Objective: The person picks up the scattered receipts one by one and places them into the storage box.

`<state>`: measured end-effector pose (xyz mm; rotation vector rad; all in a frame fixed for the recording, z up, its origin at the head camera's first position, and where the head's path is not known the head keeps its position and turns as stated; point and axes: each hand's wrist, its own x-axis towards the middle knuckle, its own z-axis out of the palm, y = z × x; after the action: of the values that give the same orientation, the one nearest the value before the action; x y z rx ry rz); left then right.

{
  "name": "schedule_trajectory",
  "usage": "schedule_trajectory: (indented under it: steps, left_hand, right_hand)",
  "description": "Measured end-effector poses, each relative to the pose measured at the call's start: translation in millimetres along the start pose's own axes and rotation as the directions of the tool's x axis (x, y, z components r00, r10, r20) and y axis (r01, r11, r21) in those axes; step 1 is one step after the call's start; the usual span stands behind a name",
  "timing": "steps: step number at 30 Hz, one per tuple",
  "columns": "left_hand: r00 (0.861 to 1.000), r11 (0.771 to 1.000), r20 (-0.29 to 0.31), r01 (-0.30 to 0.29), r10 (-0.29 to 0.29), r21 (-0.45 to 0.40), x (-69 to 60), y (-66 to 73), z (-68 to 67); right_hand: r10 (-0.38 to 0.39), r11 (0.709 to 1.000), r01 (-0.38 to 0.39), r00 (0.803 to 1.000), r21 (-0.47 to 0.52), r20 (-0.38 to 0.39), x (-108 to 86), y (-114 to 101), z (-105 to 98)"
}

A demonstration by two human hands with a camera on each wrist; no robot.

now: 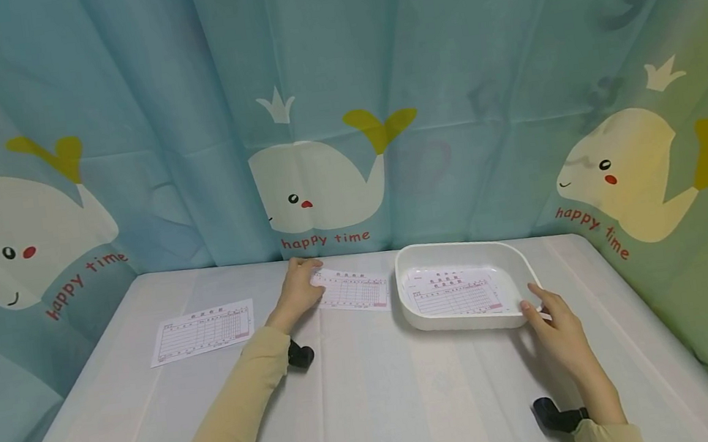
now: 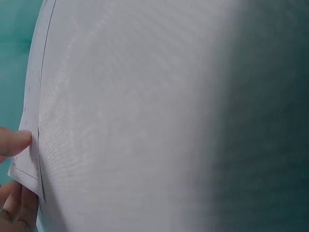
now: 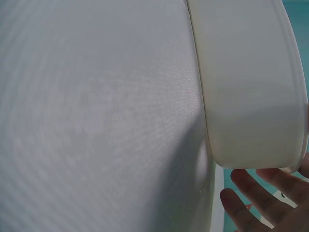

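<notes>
At the back of the table my left hand (image 1: 299, 292) pinches the left end of a printed paper form (image 1: 356, 291). In the left wrist view the thumb (image 2: 18, 141) lies on top of the slip and the other fingers are under its edge. My right hand (image 1: 562, 334) holds the right front corner of a white plastic tray (image 1: 459, 324), its thumb at the rim. Several fingers (image 3: 258, 195) show at the tray's outer end in the right wrist view. Inside the tray lie overlapping forms (image 1: 457, 300) with red print.
Another printed form (image 1: 203, 333) lies flat on the left part of the white-covered table (image 1: 377, 410). A blue curtain (image 1: 313, 49) with whale pictures hangs right behind the table and along both sides.
</notes>
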<state>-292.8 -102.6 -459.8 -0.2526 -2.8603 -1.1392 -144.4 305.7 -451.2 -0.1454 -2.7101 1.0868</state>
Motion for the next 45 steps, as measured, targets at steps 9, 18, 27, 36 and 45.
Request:
schedule_trajectory:
  steps: [9, 18, 27, 36, 45]
  left_hand:
    - [0.996, 0.996, -0.087, 0.026, -0.034, -0.091, -3.2, -6.6, 1.3]
    - [0.986, 0.976, -0.153, 0.038, -0.072, -0.215, -17.5, -6.0, -7.6]
    - [0.98, 0.965, -0.19, 0.012, -0.064, -0.264, -32.0, -8.8, -18.1]
    - [0.975, 0.959, -0.204, 0.031, -0.092, -0.281, -50.2, -6.9, -28.5]
    - [0.972, 0.945, -0.202, 0.046, -0.117, -0.323, -66.8, -7.6, -38.9]
  right_hand:
    - [-0.003, 1.0, 0.003, 1.0, 0.009, 0.007, -0.8, -1, -1]
    - [0.015, 1.0, -0.015, 1.0, 0.007, 0.015, -1.0, -1, -1]
    - [0.009, 1.0, -0.009, 1.0, -0.001, 0.012, 0.0, 0, -1]
    - [0.015, 1.0, -0.015, 1.0, 0.007, 0.026, -1.2, 0, -1]
    - [0.025, 1.0, -0.025, 1.0, -0.004, 0.019, -0.6, 0, 0]
